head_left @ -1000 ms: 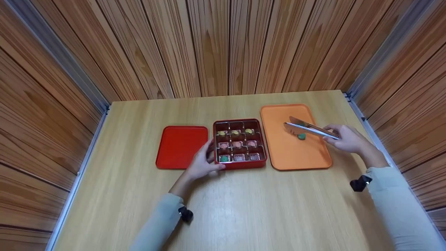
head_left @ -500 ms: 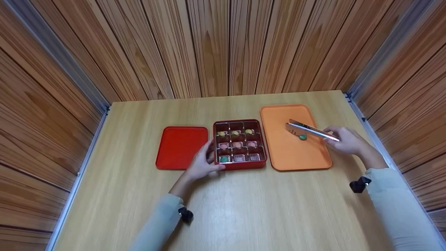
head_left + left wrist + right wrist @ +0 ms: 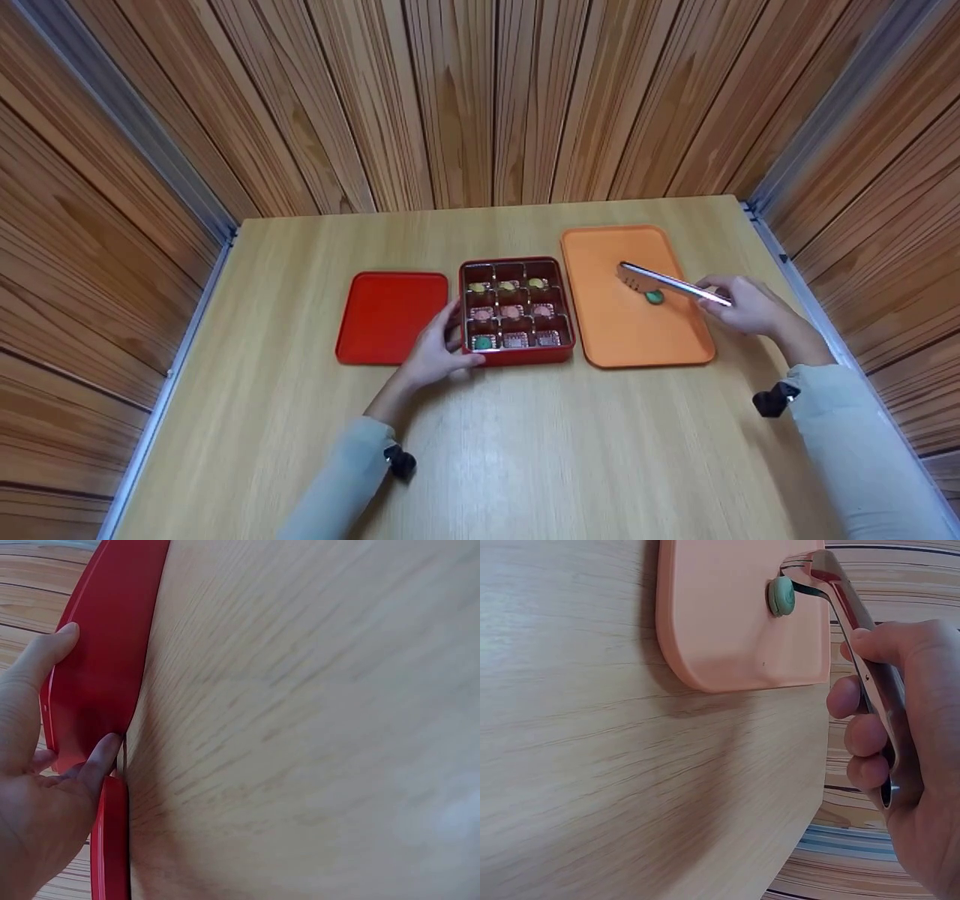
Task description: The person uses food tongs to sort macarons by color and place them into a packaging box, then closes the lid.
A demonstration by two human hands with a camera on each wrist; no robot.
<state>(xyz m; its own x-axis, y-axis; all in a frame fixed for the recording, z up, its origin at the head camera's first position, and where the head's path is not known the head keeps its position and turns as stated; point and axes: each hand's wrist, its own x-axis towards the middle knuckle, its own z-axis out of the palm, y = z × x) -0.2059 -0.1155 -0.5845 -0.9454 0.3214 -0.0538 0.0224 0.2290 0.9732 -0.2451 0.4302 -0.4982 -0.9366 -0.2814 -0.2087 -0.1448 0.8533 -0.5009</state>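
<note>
My right hand [image 3: 739,307] [image 3: 900,765] grips metal tongs [image 3: 667,283] [image 3: 847,607] over the orange tray [image 3: 630,330] [image 3: 727,622]. The tong tips sit right beside a small green sweet [image 3: 655,297] [image 3: 781,595] lying on the tray; the arms look nearly closed. My left hand [image 3: 435,352] [image 3: 37,765] holds the front-left corner of the red compartment box [image 3: 517,354] [image 3: 97,667], with its thumb on the front wall. The box holds yellow, pink and wrapped sweets in a grid, with a green one [image 3: 483,342] at the front left.
A red lid [image 3: 390,315] lies flat just left of the box. All stands on a light wooden table [image 3: 525,450], walled in by wood panels at the back and sides. Bare tabletop spreads in front of the box and tray.
The tongs' arms have closed together and dropped lower towards the green sweet on the tray. My left hand and the box have stayed put.
</note>
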